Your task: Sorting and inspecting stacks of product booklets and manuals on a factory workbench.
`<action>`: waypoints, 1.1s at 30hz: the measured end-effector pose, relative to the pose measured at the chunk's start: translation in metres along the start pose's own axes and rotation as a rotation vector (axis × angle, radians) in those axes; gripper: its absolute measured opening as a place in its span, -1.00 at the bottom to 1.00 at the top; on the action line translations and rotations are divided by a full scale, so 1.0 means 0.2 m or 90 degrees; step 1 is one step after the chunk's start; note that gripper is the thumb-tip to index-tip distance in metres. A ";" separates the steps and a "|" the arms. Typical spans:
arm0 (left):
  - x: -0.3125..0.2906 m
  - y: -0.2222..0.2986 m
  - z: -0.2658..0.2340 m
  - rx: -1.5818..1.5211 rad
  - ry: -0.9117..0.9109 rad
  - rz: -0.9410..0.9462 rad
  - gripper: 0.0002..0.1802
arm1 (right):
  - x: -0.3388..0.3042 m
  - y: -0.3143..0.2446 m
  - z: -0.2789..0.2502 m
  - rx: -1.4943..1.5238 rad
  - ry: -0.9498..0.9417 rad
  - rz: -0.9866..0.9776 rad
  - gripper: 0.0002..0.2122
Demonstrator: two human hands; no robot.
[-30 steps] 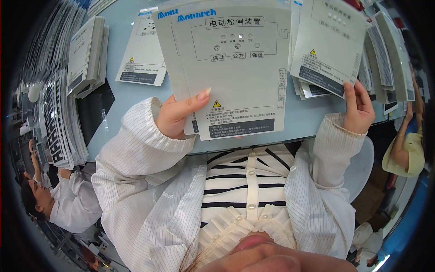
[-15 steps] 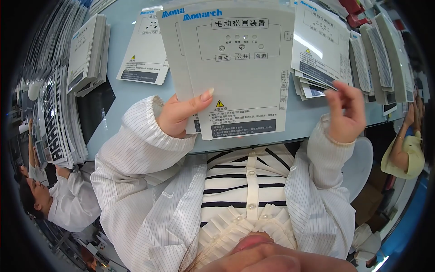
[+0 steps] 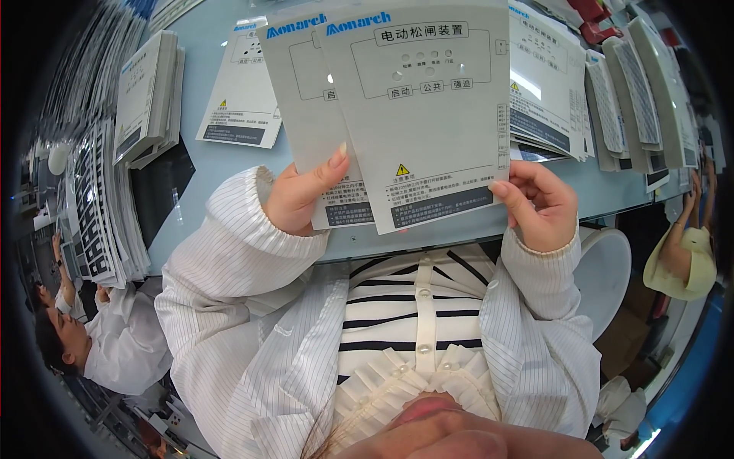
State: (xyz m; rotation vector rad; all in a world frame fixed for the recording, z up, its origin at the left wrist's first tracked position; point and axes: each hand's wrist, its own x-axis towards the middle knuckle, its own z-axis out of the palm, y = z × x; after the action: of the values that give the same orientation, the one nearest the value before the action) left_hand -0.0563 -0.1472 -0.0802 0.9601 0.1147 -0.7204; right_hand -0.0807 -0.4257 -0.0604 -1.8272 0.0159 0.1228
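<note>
Two light grey printed panel sheets are held up over the table in front of me. My left hand grips the left sheet by its lower part, thumb on the face and fingers behind. The right sheet overlaps it in front and tilts slightly. At that sheet's lower right corner, my right hand pinches the edge between thumb and fingers. Each sheet shows a yellow warning triangle and a dark strip near the bottom; small round marks show on the right one.
A stack of similar sheets lies behind my right hand. Another sheet rests on the blue-grey table. More stacks stand at the left and right. A red object is at the back. Co-workers sit on both sides.
My right hand has come in from the right and taken the front sheet's corner. That sheet has shifted right and tilted, uncovering more of the left sheet.
</note>
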 end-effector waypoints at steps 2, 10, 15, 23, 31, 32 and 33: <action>0.00 0.00 0.00 0.007 -0.006 0.007 -0.41 | 0.00 0.00 0.00 -0.005 0.001 -0.012 -0.82; 0.00 0.02 0.00 0.042 -0.056 0.005 -0.43 | 0.00 0.00 0.00 -0.021 0.008 -0.038 -0.82; 0.02 0.04 0.04 -0.116 -0.163 0.029 -0.46 | 0.05 0.01 -0.11 0.053 0.201 -0.062 -0.83; 0.00 0.00 -0.06 -0.131 -0.131 -0.005 -0.49 | 0.16 0.09 -0.27 -0.396 0.435 -0.143 -0.75; -0.01 0.01 0.00 -0.057 -0.043 0.016 -0.50 | 0.05 0.02 -0.06 -0.099 0.113 -0.186 -0.72; -0.01 0.01 -0.02 -0.042 -0.063 0.014 -0.49 | 0.02 -0.01 -0.01 -0.063 0.024 -0.138 -0.73; -0.01 0.00 -0.02 -0.026 -0.081 0.013 -0.49 | 0.01 -0.04 0.04 -0.027 -0.065 -0.091 -0.74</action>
State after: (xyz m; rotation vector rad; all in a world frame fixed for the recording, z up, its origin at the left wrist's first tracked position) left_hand -0.0558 -0.1423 -0.0818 0.8733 0.0073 -0.7563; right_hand -0.0792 -0.4159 -0.0544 -1.8563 -0.1895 0.1165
